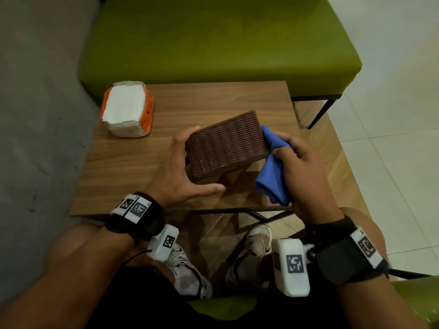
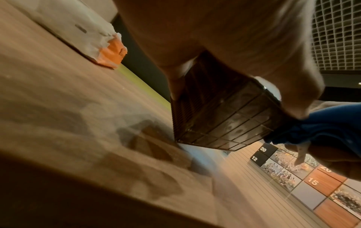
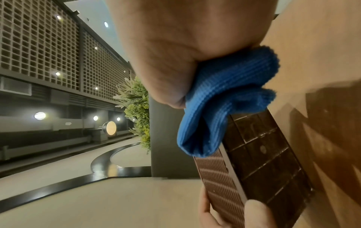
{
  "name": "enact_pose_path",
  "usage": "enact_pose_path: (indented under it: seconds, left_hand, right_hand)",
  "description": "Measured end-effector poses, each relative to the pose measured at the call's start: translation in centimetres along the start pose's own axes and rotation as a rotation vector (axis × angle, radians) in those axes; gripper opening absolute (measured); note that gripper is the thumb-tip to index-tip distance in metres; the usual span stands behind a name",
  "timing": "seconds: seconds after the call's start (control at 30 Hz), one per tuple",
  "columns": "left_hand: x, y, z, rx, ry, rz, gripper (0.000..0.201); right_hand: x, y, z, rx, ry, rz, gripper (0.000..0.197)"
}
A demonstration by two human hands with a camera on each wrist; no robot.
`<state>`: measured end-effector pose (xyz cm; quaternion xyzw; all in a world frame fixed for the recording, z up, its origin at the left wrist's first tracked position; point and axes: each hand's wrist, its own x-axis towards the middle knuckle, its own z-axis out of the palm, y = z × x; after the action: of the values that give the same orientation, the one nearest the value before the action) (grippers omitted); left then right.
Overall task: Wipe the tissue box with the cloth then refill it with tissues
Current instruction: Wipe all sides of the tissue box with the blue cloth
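Observation:
A dark brown ribbed tissue box [image 1: 225, 144] is tilted up above the wooden table [image 1: 133, 167], its ribbed face toward me. My left hand [image 1: 183, 172] grips its left end, fingers behind and thumb under the near edge. My right hand [image 1: 297, 162] holds a folded blue cloth [image 1: 273, 172] pressed against the box's right end. In the left wrist view the box [image 2: 224, 111] shows a gridded side, with the cloth [image 2: 322, 123] at its far end. In the right wrist view the cloth [image 3: 226, 98] covers the box's [image 3: 259, 162] upper corner.
An opened pack of white tissues in orange and white wrapping [image 1: 127, 109] stands at the table's far left corner. A green upholstered bench [image 1: 213, 39] lies beyond the table. My knees and shoes sit under the near edge.

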<state>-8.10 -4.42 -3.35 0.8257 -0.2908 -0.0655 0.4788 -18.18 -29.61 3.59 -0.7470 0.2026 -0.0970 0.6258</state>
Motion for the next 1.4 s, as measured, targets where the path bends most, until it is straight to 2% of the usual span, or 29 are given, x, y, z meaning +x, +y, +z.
enact_pose_path:
  seconds: [0.13,0.4,0.53,0.63,0.7,0.8,0.87,1.07,1.13,1.2,1.27,1.33,1.4]
  left_hand:
    - [0.9,1.1,-0.7,-0.031,0.014,-0.023,0.101]
    - [2.7,2.6,-1.2,0.252,0.005,0.118,0.109]
    - [3.0,3.1,-0.3,0.153,0.048,0.1,0.109]
    - [2.7,2.5,-0.5,0.092,0.108,0.095,0.107]
    - [2.6,2.1,-1.1,0.129,0.121,0.123,0.11]
    - [2.4,2.2,-2.3,0.118,0.054,0.074,0.114]
    - [2.4,2.3,-2.5,0.064,0.002,0.06,0.112]
    - [2.5,2.1,-2.8,0.019,-0.052,0.052,0.108]
    - [2.6,2.1,-2.9,0.022,-0.059,0.049,0.109]
    - [2.7,2.3,-2.9,0.007,-0.071,0.051,0.11]
    - [2.7,2.4,-3.0,-0.01,-0.068,0.045,0.108]
    - [2.6,2.5,-3.1,-0.006,-0.047,0.031,0.107]
    - [2.5,2.8,-2.9,0.009,-0.039,0.032,0.106]
  right_hand:
    - [-0.2,-0.7,0.1,-0.052,0.007,-0.092,0.036]
    - [-1.7,-1.6,2.2,-0.312,-0.029,-0.303,0.041]
    - [-3.6,-1.5,5.5,-0.39,-0.118,-0.399,0.045]
    - [-3.5,-1.5,5.7,-0.367,-0.147,-0.46,0.047]
    - [-2.6,-1.4,4.4,-0.34,-0.053,-0.49,0.046]
    - [-0.5,-0.6,1.6,-0.339,0.148,-0.444,0.047]
    - [0.3,0.7,0.9,-0.373,0.187,-0.421,0.049]
    - [-2.0,2.8,3.9,-0.48,0.158,-0.517,0.055]
    - [-3.3,2.7,4.7,-0.595,0.068,-0.598,0.058]
    - [-4.4,2.6,5.4,-0.711,-0.095,-0.704,0.058]
    - [-4.1,2.6,5.0,-0.754,-0.156,-0.764,0.055]
    - [-2.8,2.6,4.2,-0.708,-0.025,-0.709,0.053]
    - [-2.2,2.5,4.1,-0.603,0.157,-0.572,0.052]
